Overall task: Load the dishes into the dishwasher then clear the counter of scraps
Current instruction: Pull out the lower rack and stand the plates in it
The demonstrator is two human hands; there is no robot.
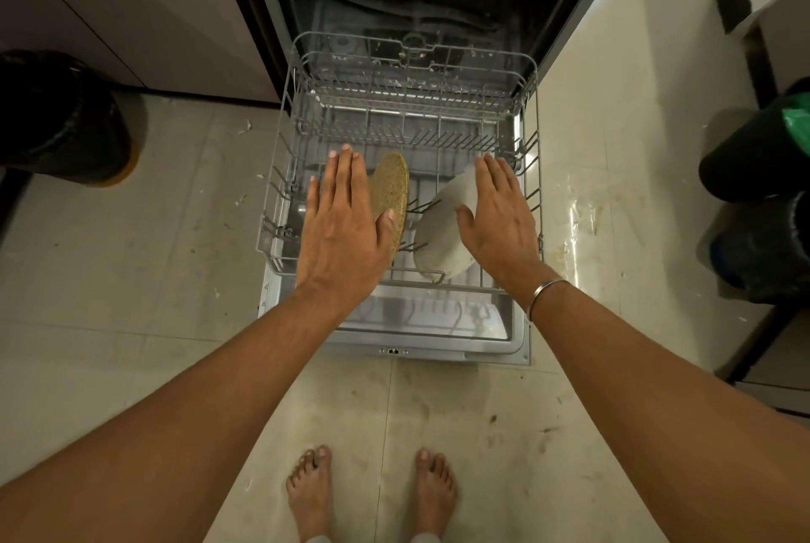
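Observation:
The dishwasher's lower rack (280,134) is pulled out over the open door (491,345). A speckled tan plate (390,187) stands on edge in the rack's tines. A grey-white bowl (442,235) leans tilted to its right. My left hand (346,222) hovers flat over the rack, fingers straight, its thumb next to the tan plate. My right hand (499,213) is also flat with straight fingers, over the bowl's right side. Whether either hand touches its dish is unclear.
A black bin (61,121) stands on the floor at left. Dark bins or bags (758,156) sit at right, one with a green liner. Scraps and smears dot the tiled floor (583,209). My bare feet (372,494) stand in front of the door.

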